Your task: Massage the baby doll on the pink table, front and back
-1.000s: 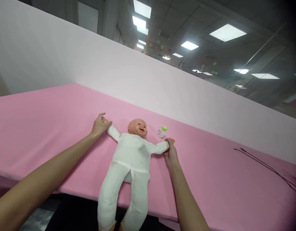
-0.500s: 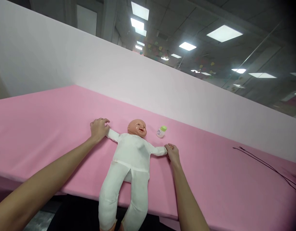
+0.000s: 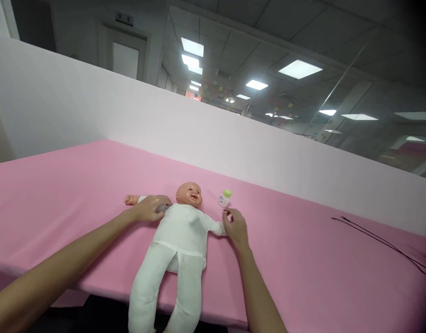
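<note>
A baby doll (image 3: 180, 231) in a white suit lies face up on the pink table (image 3: 303, 259), its legs hanging over the near edge. My left hand (image 3: 149, 208) rests on the doll's sleeve near its shoulder, fingers curled over the cloth; the doll's small hand (image 3: 130, 200) sticks out beyond it. My right hand (image 3: 235, 227) covers the end of the doll's other arm, hiding that hand. A small bottle with a green cap (image 3: 224, 198) lies just beyond my right hand, beside the doll's head.
A pale partition wall (image 3: 234, 143) runs along the far side of the table. Thin black cables (image 3: 379, 240) lie on the pink surface at the right. The table's near edge (image 3: 95, 291) crosses under the doll's legs.
My left hand slid from the doll's hand up the sleeve toward its shoulder, uncovering the doll's hand. My right hand stayed at the other arm's end. The view tilted slightly.
</note>
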### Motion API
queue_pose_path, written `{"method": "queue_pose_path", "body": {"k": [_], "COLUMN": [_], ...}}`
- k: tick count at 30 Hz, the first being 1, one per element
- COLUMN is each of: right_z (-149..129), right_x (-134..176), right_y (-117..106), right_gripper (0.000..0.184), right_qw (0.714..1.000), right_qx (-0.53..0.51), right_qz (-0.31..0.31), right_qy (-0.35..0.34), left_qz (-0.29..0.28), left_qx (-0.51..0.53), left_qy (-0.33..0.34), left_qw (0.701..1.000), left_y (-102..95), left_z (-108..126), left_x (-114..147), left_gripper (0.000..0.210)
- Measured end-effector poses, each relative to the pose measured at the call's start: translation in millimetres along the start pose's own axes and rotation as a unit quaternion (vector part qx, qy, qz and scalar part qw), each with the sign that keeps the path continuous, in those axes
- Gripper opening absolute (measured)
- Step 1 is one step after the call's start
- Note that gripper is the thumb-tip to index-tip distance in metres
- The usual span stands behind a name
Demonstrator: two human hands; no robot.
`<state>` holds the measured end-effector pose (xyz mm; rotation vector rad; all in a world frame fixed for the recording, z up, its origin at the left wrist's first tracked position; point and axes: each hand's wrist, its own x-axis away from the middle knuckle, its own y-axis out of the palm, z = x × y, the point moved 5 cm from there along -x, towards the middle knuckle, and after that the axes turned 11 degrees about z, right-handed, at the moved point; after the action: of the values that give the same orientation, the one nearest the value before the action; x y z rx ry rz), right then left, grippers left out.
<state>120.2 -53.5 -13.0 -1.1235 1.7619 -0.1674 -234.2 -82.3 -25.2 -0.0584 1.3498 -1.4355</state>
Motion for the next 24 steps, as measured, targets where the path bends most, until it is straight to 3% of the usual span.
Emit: {"method": "queue_pose_path", "body": {"k": [4, 8, 12, 17, 24], "right_z": [-38.0, -53.6, -54.1, -48.9, -51.4], "right_x": [15.5, 25.9, 30.1, 30.1, 27.6], "right_y": [21.0, 32.4, 50.1, 65.1, 52.8], "right_gripper": [0.026, 0.025, 0.031, 0.023, 0.029], "right_qw": [0.983, 0.973, 0.956, 0.942, 0.953], "right_qx": [-0.064, -0.022, 0.123, 0.209, 0.179], "right_qz": [-0.106, -0.122, -0.114, -0.115, -0.125], "right_qy": [-0.137, -0.194, -0.241, -0.235, -0.209], "left_qz": [-0.078, -0.054, -0.029, -0.024, 0.021], "left_qx": [0.006, -0.035, -0.056, -0.045, -0.135], "left_qy": [0.03, 0.031, 0.019, -0.024, -0.072], "left_qw": [0.996, 0.997, 0.998, 0.998, 0.988], "left_y": [-8.1, -3.0, 5.9, 5.2, 19.3], "left_z": [9.2, 7.5, 4.3, 8.2, 11.9], "left_x": [3.6, 7.3, 4.9, -3.7, 1.2], "left_gripper": [0.053, 0.049, 0.05, 0.042, 0.038]}}
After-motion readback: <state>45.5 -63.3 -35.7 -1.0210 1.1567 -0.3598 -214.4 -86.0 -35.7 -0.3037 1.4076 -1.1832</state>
